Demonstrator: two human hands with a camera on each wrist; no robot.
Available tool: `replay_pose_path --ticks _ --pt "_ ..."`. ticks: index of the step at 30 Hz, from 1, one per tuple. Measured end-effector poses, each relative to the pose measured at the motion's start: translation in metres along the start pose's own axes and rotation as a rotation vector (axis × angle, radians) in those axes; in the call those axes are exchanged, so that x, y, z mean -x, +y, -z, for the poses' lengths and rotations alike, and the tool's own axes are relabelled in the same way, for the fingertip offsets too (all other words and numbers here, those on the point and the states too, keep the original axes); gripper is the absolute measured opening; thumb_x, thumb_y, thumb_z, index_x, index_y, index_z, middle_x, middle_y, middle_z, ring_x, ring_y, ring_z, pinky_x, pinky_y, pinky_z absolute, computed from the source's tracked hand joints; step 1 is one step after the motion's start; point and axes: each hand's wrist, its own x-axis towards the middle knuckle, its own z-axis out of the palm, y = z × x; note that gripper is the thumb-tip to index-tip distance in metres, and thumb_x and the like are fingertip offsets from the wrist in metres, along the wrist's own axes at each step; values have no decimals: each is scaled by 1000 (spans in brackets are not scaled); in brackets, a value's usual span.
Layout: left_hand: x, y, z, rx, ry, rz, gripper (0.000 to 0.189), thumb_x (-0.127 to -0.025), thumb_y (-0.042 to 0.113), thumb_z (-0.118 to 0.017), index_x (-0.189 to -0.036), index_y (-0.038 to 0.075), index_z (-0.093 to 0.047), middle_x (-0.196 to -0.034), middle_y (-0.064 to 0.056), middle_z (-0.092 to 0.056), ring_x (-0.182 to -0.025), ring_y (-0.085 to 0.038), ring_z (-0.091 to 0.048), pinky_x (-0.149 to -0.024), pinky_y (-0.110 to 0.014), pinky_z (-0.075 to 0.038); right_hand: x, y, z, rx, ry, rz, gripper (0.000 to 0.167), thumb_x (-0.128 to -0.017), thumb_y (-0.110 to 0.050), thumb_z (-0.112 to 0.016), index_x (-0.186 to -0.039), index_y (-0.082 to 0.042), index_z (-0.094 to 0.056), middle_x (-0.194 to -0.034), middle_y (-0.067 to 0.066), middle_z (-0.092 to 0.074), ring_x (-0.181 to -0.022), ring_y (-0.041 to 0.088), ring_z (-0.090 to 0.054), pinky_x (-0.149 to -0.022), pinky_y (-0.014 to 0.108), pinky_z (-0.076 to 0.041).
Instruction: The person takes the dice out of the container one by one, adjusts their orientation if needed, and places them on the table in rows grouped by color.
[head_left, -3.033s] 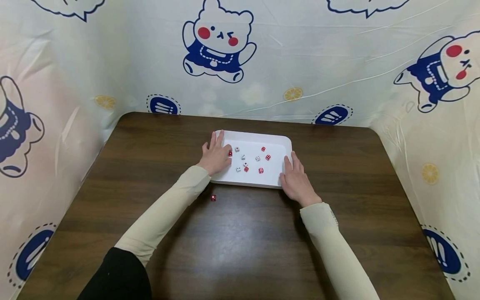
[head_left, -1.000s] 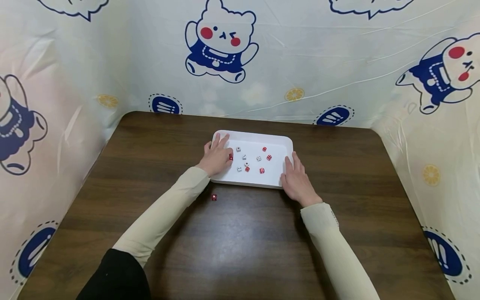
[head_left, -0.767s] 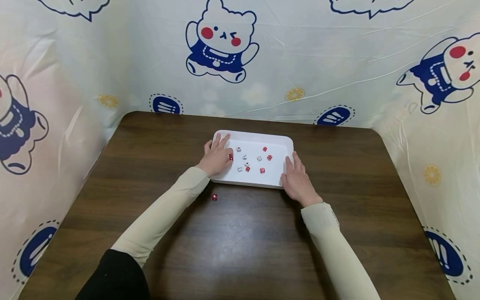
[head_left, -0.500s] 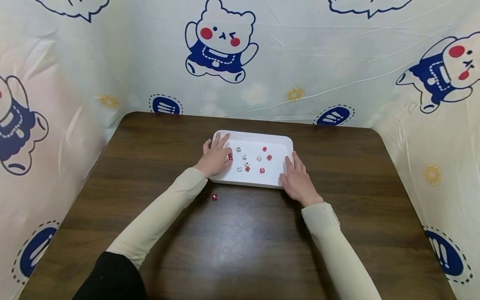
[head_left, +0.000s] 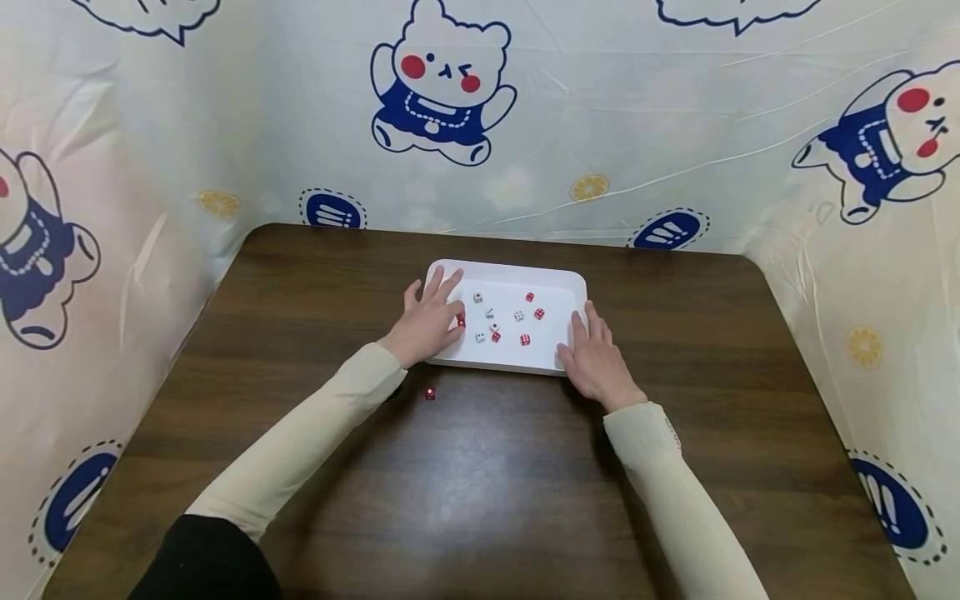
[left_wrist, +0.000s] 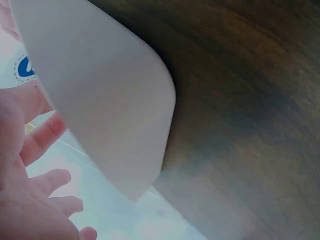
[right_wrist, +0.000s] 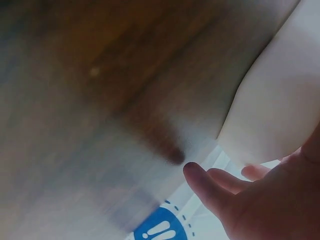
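Note:
My left hand (head_left: 423,329) is over the left end of a white tray (head_left: 506,369) and pinches a red die (head_left: 461,323) between curled index finger and thumb; its other fingers spread out over the tray. In the left wrist view, the tray's wall (left_wrist: 105,100) hides the fingertips and that die. My right hand (head_left: 600,367) rests at the tray's right edge with fairly straight fingers, thumb near the front corner. Several white dice, one a white die (head_left: 519,316), and several red dice, one a red die (head_left: 539,314), lie scattered in the tray.
A lone red die (head_left: 430,393) lies on the brown wooden table (head_left: 465,492), in front of the tray's left part. A printed curtain (head_left: 540,125) with cartoon bears borders the table at the back and both sides.
The left hand has drawn slightly toward the person, its forearm shifting left and back, and the red die at its fingertips has come along. The right hand and other dice look unmoved.

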Motion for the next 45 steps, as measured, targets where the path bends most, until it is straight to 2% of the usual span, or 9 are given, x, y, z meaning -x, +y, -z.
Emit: replay_pose_path --ticks 7,18,25,30,38,45 --pt "9 6 6 -29 15 -58 17 -93 26 -62 -103 14 -69 -162 -11 -18 -150 -38 -6 -111 -68 -13 -1 0 -1 7 -14 -6 72 -100 -42 -36 -155 -3 -10 -163 16 11 -147 46 -9 -112 62 -26" --pt "21 12 10 34 35 -103 12 -92 22 -63 -92 11 -69 -162 -10 -17 -151 -36 -6 -110 -67 -18 0 0 1 4 -39 8 71 -101 -42 -35 -155 -4 -9 -162 16 15 -147 46 -5 -112 62 -25" --pt "27 12 13 64 46 -123 10 -90 22 -67 -91 12 -70 -162 -11 -19 -150 -37 -8 -110 -67 -19 0 1 0 7 -42 3 73 -100 -43 -36 -155 -4 -7 -162 15 16 -147 45 -6 -111 63 -25" --pt "32 14 13 86 33 -136 10 -89 23 -69 -92 13 -70 -162 -10 -18 -150 -37 -8 -110 -67 -17 -1 1 1 5 -47 3 75 -100 -43 -37 -155 -4 -6 -162 15 16 -147 46 -6 -112 63 -23" --pt "39 18 13 106 22 -187 8 -89 24 -69 -86 17 -68 -161 -12 -21 -150 -38 -11 -108 -68 -21 -2 2 0 -2 -46 -1 75 -100 -44 -37 -155 -5 -6 -162 14 17 -147 45 -7 -112 63 -24" --pt "44 19 13 134 -11 -186 7 -88 25 -69 -86 18 -67 -162 -11 -19 -151 -36 -7 -110 -67 -18 -3 2 -1 1 -44 0 75 -100 -44 -37 -156 -5 -6 -162 14 17 -147 44 -7 -112 62 -24"
